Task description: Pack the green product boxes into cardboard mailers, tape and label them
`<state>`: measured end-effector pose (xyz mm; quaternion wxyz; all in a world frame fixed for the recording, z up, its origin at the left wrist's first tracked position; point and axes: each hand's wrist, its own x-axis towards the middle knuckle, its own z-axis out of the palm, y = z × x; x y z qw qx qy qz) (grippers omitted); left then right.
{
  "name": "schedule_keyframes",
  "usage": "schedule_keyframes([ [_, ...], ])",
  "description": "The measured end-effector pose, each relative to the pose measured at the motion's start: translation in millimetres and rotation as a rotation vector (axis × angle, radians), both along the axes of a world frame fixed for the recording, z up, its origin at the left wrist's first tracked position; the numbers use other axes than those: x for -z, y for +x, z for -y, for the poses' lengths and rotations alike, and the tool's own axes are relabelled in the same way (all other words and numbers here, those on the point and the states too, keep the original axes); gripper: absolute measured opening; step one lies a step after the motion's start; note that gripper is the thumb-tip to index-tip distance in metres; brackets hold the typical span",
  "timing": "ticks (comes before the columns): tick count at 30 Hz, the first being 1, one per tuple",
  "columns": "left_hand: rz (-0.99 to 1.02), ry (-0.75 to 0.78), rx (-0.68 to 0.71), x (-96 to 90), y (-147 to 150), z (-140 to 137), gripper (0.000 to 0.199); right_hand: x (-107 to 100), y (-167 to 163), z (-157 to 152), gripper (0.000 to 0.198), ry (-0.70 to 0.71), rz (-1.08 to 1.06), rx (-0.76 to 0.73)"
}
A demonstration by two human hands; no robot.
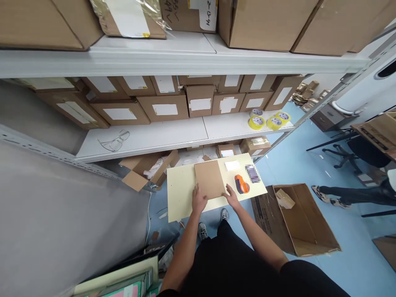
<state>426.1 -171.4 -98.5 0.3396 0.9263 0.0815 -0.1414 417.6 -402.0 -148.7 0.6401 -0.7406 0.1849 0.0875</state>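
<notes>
A flat, plain brown cardboard piece (pixel 209 177), perhaps a thin closed box, lies on the cream-coloured board (pixel 181 194) in front of me. My left hand (pixel 199 201) grips its lower left corner, fingers along the left edge and thumb at the near edge. At the lower right corner, my right hand (pixel 231 196) has its fingers apart, with the thumb touching the cardboard. Just right of that hand is an orange and blue tape dispenser (pixel 241 184) with a roll in it. White paper slips (pixel 232 165) and a blurred purplish item (pixel 253 173) lie farther back.
Labelled cardboard boxes (pixel 165 108) line the shelf (pixel 173 138) ahead, with yellow tape rolls (pixel 256 122) and glasses (pixel 115 141) on it. An open carton (pixel 148 169) is at left; a large open box (pixel 312 222) sits on the floor at right, near another person's legs (pixel 352 195).
</notes>
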Motion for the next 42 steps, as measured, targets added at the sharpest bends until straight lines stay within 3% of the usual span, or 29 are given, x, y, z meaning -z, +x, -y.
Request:
schedule_keyframes([
  [4,-0.132,0.225,0.317,-13.6,39.8,21.5,0.125,-14.5,37.9,15.4,0.077,-0.059,0.056,0.003],
  [7,-0.239,0.363,0.419,-16.2,64.5,42.5,0.132,-24.1,75.8,36.4,0.074,-0.130,0.079,-0.006],
  [11,-0.236,0.397,0.418,-17.3,80.8,59.2,0.126,-22.7,130.0,75.0,0.068,-0.305,0.003,0.016],
  [16,-0.202,0.417,0.383,-19.7,82.8,64.2,0.123,2.0,194.3,121.3,0.061,-0.590,-0.297,-0.036],
  [22,-0.241,0.457,0.344,-16.8,79.4,67.9,0.122,42.5,240.7,143.8,0.064,-0.685,-0.484,-0.111],
  [25,-0.257,0.464,0.327,-17.5,79.7,70.3,0.120,57.3,249.8,144.4,0.065,-0.763,-0.515,-0.133],
  [28,-0.286,0.486,0.313,-22.5,80.7,74.3,0.120,62.0,250.6,147.2,0.050,-0.761,-0.480,-0.139],
  [35,-0.342,0.537,0.266,-35.9,82.6,84.0,0.120,35.3,233.6,165.8,0.017,-0.729,-0.368,-0.115],
  [39,-0.346,0.533,0.254,-38.3,80.5,85.0,0.119,7.8,216.2,171.5,0.017,-0.503,-0.160,-0.095],
  [42,-0.365,0.544,0.229,-41.2,82.5,93.2,0.117,-16.1,197.8,173.5,0.032,-0.310,-0.032,-0.056],
])
